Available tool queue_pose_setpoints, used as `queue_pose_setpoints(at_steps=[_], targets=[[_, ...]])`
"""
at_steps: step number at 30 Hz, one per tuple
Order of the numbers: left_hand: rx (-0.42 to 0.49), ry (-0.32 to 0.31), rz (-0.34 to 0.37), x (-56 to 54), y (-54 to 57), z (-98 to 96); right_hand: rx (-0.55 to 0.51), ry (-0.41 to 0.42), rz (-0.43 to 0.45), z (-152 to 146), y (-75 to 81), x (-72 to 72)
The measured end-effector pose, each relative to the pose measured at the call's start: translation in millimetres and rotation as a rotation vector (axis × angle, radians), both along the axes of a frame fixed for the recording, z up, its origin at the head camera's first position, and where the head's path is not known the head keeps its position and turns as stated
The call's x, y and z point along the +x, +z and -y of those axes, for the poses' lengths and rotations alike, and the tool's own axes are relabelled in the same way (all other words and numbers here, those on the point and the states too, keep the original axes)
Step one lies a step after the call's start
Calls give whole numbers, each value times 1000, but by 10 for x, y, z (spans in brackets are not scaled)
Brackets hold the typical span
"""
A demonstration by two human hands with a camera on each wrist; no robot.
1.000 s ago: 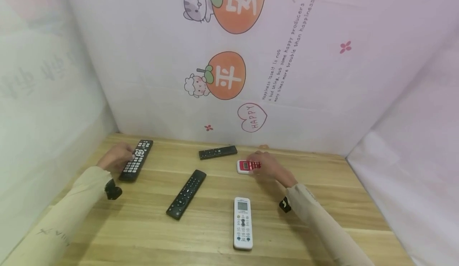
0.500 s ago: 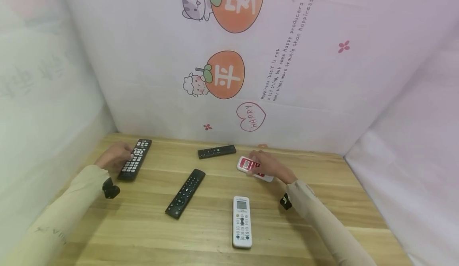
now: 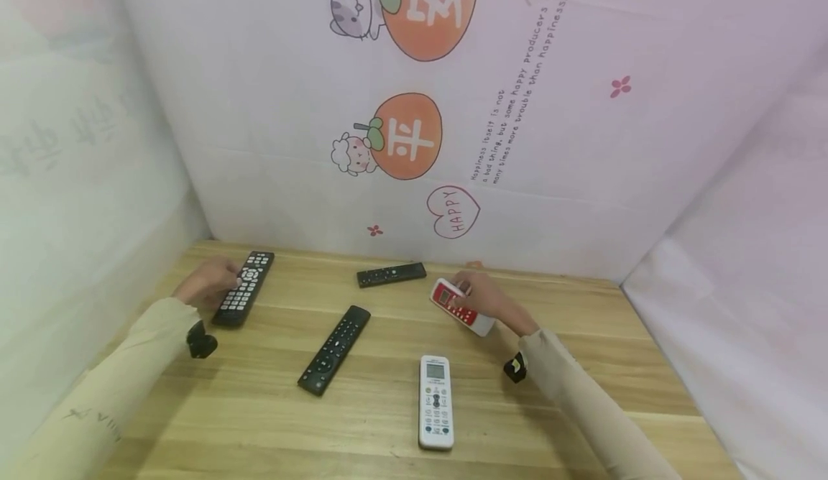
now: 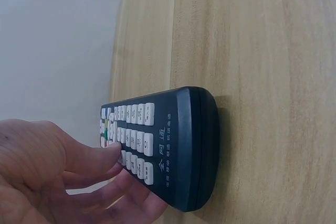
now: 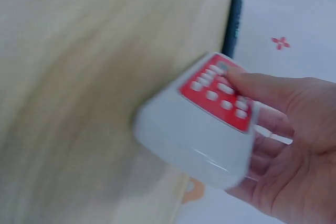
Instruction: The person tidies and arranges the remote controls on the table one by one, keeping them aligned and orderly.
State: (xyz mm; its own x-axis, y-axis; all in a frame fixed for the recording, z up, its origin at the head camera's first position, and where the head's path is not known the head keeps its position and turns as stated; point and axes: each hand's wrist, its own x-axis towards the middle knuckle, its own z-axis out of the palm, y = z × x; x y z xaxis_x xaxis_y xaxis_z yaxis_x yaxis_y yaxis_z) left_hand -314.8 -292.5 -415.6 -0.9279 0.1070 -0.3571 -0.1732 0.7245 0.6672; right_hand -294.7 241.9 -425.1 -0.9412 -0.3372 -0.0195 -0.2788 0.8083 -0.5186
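My left hand (image 3: 212,281) grips a black remote control with white buttons (image 3: 246,289) at the table's left side. In the left wrist view the thumb (image 4: 100,157) lies on its buttons and the other fingers go beneath its edge. A white remote with a red button panel (image 3: 464,312) is in my right hand (image 3: 486,297), towards the back right. The right wrist view has the thumb (image 5: 252,85) on the red panel and the fingers behind the remote, whose blank white end (image 5: 194,137) faces the camera.
Between the hands, a long black remote (image 3: 334,351) lies slanted on the wooden table (image 3: 259,408). A smaller black remote (image 3: 391,274) is near the back wall. Nearer the front lies a white remote with a screen (image 3: 436,402). White printed sheets (image 3: 550,228) surround the table.
My right hand has turned the red and white remote from lying level to a slant, its near end swinging towards the front. The left hand keeps its hold in place.
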Motion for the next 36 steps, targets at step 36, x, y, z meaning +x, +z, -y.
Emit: queue_pose_setpoints(at_steps=[36], targets=[[-14, -27, -36, 46, 24, -2, -228, -183, 432, -290, 26, 52]])
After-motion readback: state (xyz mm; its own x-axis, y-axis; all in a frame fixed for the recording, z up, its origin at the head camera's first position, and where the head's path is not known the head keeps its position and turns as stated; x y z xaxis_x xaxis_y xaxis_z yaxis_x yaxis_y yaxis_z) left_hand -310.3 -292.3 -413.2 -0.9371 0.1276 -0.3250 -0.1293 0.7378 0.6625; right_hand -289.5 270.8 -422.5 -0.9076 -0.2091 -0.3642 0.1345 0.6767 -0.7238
